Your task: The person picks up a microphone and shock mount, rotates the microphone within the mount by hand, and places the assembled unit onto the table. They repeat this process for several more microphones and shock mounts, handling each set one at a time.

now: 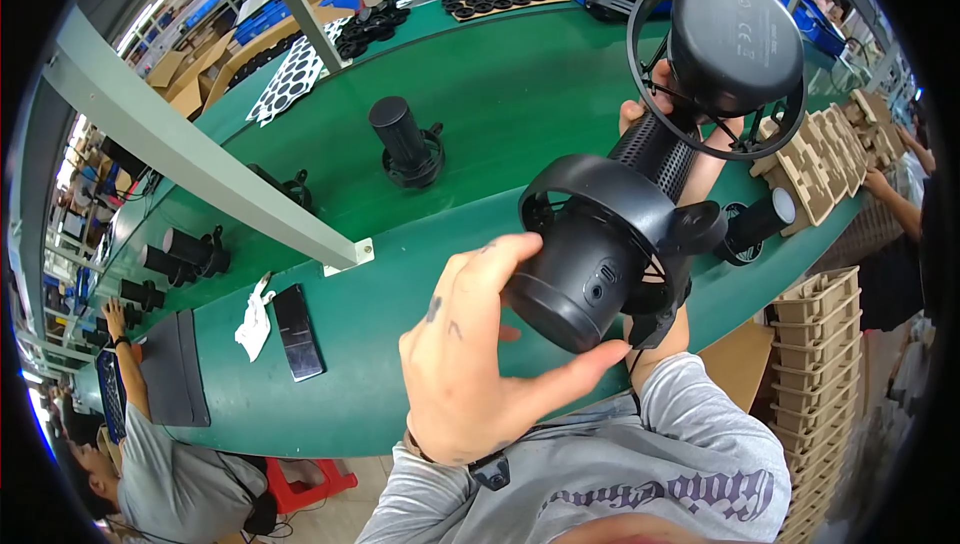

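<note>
Held up over the bench is a black microphone [575,279] in a ring-shaped shock mount [610,194], tilted, its end with a port and a small round jack facing me. My left hand [460,354] curves round that end, thumb below and fingers at the side. Behind the perforated grille [655,154], my right hand [715,144] grips the assembly, partly hidden by it. A wide round black base [735,39] rises at the upper right, with a large thin ring round it. On the green bench stands another black microphone [400,134] in its mount.
A grey post [200,134] crosses the left side. Below it lie a phone [298,332] and white cloth [254,322]. Cardboard trays [815,164] and one more microphone [760,222] sit at right, with stacked trays [815,364] below. Co-workers sit across and at left.
</note>
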